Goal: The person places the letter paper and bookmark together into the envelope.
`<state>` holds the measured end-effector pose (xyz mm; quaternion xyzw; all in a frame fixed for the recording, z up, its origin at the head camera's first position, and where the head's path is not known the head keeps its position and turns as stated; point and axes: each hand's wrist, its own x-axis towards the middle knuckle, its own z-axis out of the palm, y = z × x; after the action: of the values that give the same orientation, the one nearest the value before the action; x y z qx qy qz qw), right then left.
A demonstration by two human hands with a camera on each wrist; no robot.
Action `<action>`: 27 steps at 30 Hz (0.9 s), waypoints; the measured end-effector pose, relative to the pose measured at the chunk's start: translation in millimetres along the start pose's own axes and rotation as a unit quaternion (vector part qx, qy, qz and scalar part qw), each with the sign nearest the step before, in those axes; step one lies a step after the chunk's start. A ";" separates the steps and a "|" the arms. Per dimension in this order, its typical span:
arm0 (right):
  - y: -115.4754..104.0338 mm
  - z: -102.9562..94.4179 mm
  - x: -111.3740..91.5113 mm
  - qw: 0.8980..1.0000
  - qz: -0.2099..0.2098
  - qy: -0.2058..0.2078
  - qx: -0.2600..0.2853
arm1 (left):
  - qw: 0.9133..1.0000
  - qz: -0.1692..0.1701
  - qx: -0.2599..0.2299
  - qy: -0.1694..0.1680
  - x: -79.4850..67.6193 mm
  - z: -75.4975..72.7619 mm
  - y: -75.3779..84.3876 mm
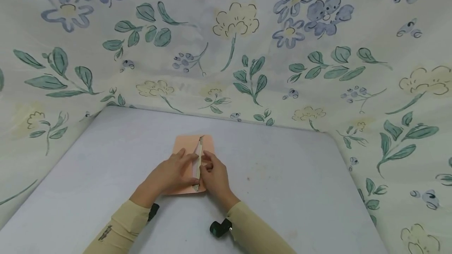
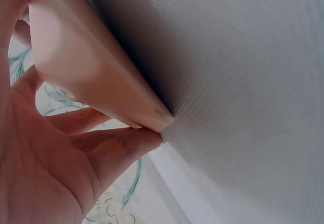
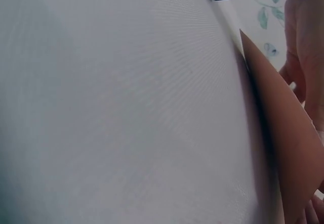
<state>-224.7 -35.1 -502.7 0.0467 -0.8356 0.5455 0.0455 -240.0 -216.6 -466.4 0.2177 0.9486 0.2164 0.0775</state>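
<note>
A peach-coloured folded paper piece [image 1: 188, 143], like a card or envelope, lies on the white table. Down its length runs a gap, off-centre to the right, where a pale inside and a patterned edge show. My left hand [image 1: 168, 173] rests on its left part, fingers spread, with the thumb and a fingertip at the gap. In the left wrist view the left fingers [image 2: 121, 150] extend to a corner of the paper [image 2: 91, 62]. My right hand [image 1: 215, 175], fingers curled, pinches the paper along the right side of the gap. The paper's raised side [image 3: 288, 128] shows in the right wrist view.
A white surface [image 1: 282, 191] spreads around the paper. Floral cloth [image 1: 233, 50] hangs behind it and on both sides. Black wrist-worn devices [image 1: 219, 228] sit under the beige sleeves [image 1: 259, 226].
</note>
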 end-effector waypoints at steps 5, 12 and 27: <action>-1.9 1.2 -0.3 1.000 0.001 -0.002 0.001 | 1.000 0.006 -0.004 -0.004 -0.5 -0.6 0.8; -1.8 3.2 -0.5 1.000 0.002 -0.009 0.015 | 1.000 0.013 0.003 0.003 -0.4 0.0 0.7; -1.6 4.5 -1.3 1.000 0.024 -0.010 0.006 | 1.000 0.005 0.005 -0.004 -0.6 -2.0 1.1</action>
<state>-223.3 -39.8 -503.2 0.0321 -0.8336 0.5509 0.0235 -239.5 -216.7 -464.2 0.2239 0.9483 0.2107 0.0795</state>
